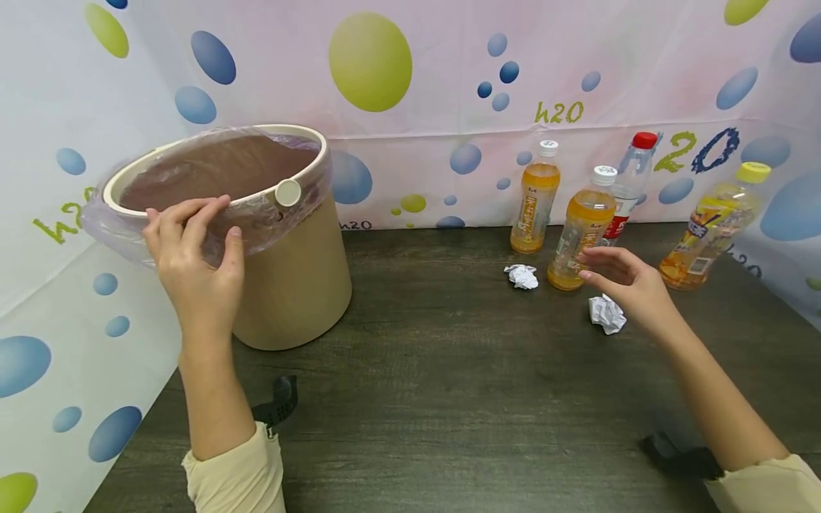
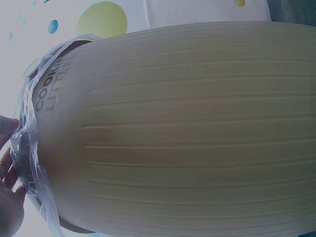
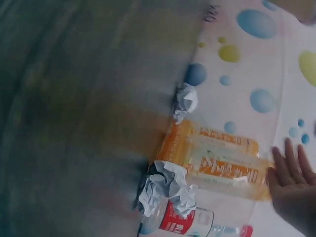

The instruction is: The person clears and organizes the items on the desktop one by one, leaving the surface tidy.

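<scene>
In the head view, the right hand (image 1: 625, 288) hangs over the table (image 1: 436, 370) with its fingers slightly bent and a gap between them and the thumb; nothing is held. Its fingertips overlap the lower part of the front orange bottle (image 1: 580, 221), though I cannot tell whether they touch it. That bottle stands upright, long axis vertical, just left of the right hand and a little beyond, so the hand meets it from the right side. The left hand (image 1: 199, 256) is well apart from it, over at the bin (image 1: 291, 299), fingers arched onto the rim and liner (image 1: 259, 231), thumb outside; whether they pinch the plastic cannot be told. The back orange bottle (image 1: 536, 203) stands behind and to the left, the red-capped bottle (image 1: 633, 178) behind and to the right, and the yellow-capped bottle (image 1: 708, 221) farther right, past the right hand. One paper ball (image 1: 606, 315) lies beside the right hand, another (image 1: 522, 276) left of the front orange bottle.

In the left wrist view, the bin's ribbed wall fills most of the frame; the left hand's fingertips meet the liner at the edge.

In the right wrist view, the bottles appear sideways because the camera is turned. The right hand is fairly wide, fingers extended, palm empty, near the front orange bottle's upper end, and hides its cap.
</scene>
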{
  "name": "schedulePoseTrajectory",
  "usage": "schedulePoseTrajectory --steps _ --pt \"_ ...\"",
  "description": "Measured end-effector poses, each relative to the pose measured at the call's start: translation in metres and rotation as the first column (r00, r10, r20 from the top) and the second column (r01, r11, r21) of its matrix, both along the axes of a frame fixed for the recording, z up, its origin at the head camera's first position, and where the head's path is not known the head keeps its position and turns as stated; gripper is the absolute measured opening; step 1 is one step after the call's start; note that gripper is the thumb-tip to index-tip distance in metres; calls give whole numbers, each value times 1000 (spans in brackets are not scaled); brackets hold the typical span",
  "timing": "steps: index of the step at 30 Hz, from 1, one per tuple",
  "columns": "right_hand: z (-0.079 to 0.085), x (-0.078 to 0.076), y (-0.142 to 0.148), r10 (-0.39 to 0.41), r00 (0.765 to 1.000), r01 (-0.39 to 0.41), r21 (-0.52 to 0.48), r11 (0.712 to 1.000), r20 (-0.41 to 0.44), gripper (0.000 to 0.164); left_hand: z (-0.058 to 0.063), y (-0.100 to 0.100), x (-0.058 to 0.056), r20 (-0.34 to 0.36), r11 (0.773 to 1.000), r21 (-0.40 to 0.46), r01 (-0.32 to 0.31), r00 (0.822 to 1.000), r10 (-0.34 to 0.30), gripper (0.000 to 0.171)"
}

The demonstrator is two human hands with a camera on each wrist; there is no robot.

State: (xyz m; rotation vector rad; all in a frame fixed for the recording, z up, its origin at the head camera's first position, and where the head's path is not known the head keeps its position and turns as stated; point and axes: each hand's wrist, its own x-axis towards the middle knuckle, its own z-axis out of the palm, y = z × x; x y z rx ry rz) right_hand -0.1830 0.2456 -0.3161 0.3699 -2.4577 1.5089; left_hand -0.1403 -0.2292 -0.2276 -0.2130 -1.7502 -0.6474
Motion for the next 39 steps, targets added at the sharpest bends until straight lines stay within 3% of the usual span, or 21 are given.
schedulePoseTrajectory --steps 10,23,29,39 --pt "-35 -14 32 -76 995 71 95 993 57 50 -1 -1 0 -1 1000 6 0 1000 0 27" --pt "-63 -20 55 -29 979 -21 243 970 202 65 -1 -1 0 -5 1000 16 3 1000 -3 27" --pt "-72 -23 57 -38 973 -40 331 943 226 65 0 -1 0 -8 1000 20 5 1000 -5 26" --pt "-74 -22 57 -45 972 -36 337 941 230 65 -1 -1 0 1 1000 20 2 1000 -2 26"
